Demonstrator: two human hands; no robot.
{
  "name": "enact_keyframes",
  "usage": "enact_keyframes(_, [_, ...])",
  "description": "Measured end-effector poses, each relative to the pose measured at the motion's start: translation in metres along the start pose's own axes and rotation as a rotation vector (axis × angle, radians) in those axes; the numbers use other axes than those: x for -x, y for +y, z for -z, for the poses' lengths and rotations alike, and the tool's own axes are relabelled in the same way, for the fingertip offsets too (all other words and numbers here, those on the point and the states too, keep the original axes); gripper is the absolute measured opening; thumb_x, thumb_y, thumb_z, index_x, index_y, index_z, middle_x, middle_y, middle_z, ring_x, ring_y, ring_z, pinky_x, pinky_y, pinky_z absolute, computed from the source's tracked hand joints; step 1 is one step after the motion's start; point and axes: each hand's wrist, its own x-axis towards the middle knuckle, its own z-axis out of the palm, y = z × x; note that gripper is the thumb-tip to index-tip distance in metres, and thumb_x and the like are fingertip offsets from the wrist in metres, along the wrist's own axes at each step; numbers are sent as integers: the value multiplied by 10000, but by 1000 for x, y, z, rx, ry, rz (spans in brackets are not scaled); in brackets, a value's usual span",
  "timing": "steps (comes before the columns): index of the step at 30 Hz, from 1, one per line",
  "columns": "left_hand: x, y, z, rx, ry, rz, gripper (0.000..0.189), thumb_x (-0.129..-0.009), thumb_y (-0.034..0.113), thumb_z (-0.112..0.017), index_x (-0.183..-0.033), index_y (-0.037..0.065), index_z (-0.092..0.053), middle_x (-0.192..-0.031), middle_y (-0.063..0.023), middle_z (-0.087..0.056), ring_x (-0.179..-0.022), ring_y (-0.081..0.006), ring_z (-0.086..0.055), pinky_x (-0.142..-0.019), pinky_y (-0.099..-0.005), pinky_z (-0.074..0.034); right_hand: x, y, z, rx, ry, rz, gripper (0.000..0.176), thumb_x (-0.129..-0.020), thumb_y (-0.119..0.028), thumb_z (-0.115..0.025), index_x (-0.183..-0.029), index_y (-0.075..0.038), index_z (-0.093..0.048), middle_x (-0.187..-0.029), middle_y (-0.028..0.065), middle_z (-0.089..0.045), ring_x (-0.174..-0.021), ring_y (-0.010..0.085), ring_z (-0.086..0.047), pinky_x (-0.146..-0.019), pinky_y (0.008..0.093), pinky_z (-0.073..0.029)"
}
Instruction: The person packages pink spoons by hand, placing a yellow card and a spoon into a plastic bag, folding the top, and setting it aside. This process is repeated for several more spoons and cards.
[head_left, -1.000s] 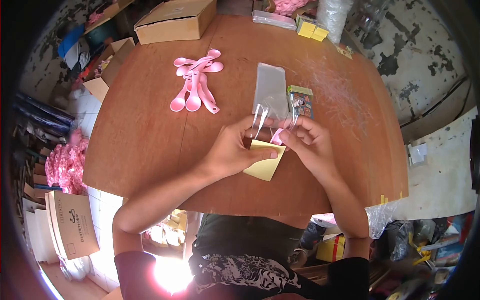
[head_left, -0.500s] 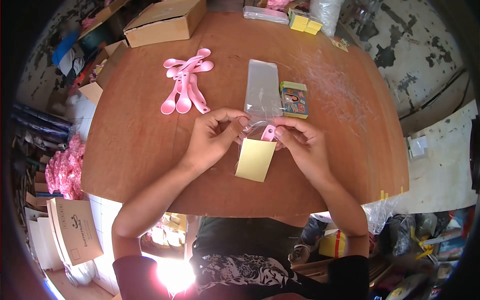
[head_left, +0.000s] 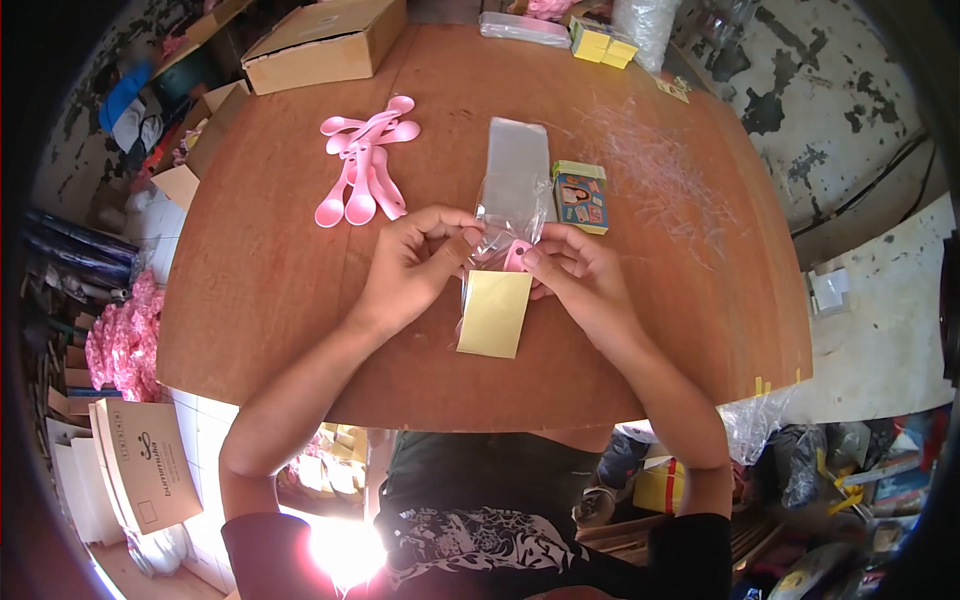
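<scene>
As the left hand [head_left: 415, 265] and right hand [head_left: 575, 280] pinch the bag [head_left: 488, 245] holding card [head_left: 494, 313] and spoon [head_left: 518, 255], it seems light, limp, slippery: best gripped at its mouth.

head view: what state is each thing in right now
clear bag, held at its mouth, yellow card inside
left hand, pinching the clear bag
right hand, pinching pink spoon at the bag's mouth
spoon pile, loose on table
bag stack, flat, empty
printed box, closed, lying flat
cardboard box, closed
</scene>
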Motion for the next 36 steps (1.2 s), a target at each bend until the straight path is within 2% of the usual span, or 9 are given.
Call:
enact_keyframes(4, [-1,-1,1,56,-12,2,153,-938,90,-637,-1050,-12,-619,-888,-62,-693,-794,-83,-644,-656,-240,-540,-4,8,5,-53,-52,-32,265,-927,-187,-670,-1071,32,-631,-968,95,-686,-852,131,-666,-711,269,-549])
enact_keyframes(6, [-1,-2,1,55,-44,-76,167,-912,46,-659,-1063,-9,-611,-902,-67,-692,-795,-86,-645,-661,-236,-530,-4,9,6,-122,-62,-17,233,-933,-176,-658,-1048,27,-647,-962,92,-699,-863,131,-666,-724,275,-547])
enact_keyframes(9, [-2,0,0,50,-49,-26,169,-888,12,-679,-1045,-16,-623,-915,-71,-692,-784,-89,-644,-663,-231,-521,-2,8,8,-133,-53,-33,217,-933,-156,-657,-1055,23,-648,-964,88,-698,-859,130,-666,-719,270,-543])
enact_keyframes(18, [-3,-2,3,1,9,25,86,-885,20,-681,-959,-21,-668,-846,-54,-700,-682,-62,-636,-586,-213,-513,0,7,10,-118,-30,77,184,-906,-93,-679,-1055,11,-653,-903,71,-686,-790,113,-650,-684,255,-532])
enact_keyframes(24, [-4,-4,5,11,-6,-14,103,-886,42,-688,-968,-20,-676,-822,-53,-699,-655,-63,-632,-577,-209,-523,1,5,8,-142,-10,109,127,-903,-48,-666,-1013,17,-665,-865,78,-683,-760,114,-640,-672,259,-526])
enact_keyframes(30, [-7,-6,9,27,-59,21,151,-891,72,-692,-1023,3,-718,-854,-63,-715,-657,-76,-628,-588,-215,-531,0,10,16,-67,-104,227,89,-927,5,-604,-964,34,-680,-891,81,-686,-727,120,-623,-673,270,-519])
enact_keyframes(31, [-7,-5,11,27,-56,22,151,-891,72,-692,-1023,3,-718,-854,-63,-715,-657,-76,-628,-588,-215,-531,0,10,16,-68,-106,226,89,-927,5,-604,-964,34,-680,-891,81,-686,-727,120,-623,-673,270,-519])
enact_keyframes(33, [-7,-4,15,-26,-96,23,150,-889,35,-680,-1031,16,-727,-911,-66,-728,-766,-92,-663,-657,-230,-532,1,7,14,-26,-95,236,109,-936,13,-584,-972,34,-685,-919,87,-692,-745,123,-630,-687,270,-527])
enact_keyframes(36, [-8,-4,17,-22,-101,6,143,-886,29,-680,-1020,16,-731,-887,-58,-728,-740,-82,-654,-643,-228,-524,4,3,12,0,-84,204,123,-943,13,-571,-977,32,-687,-942,96,-698,-781,132,-641,-706,271,-537])
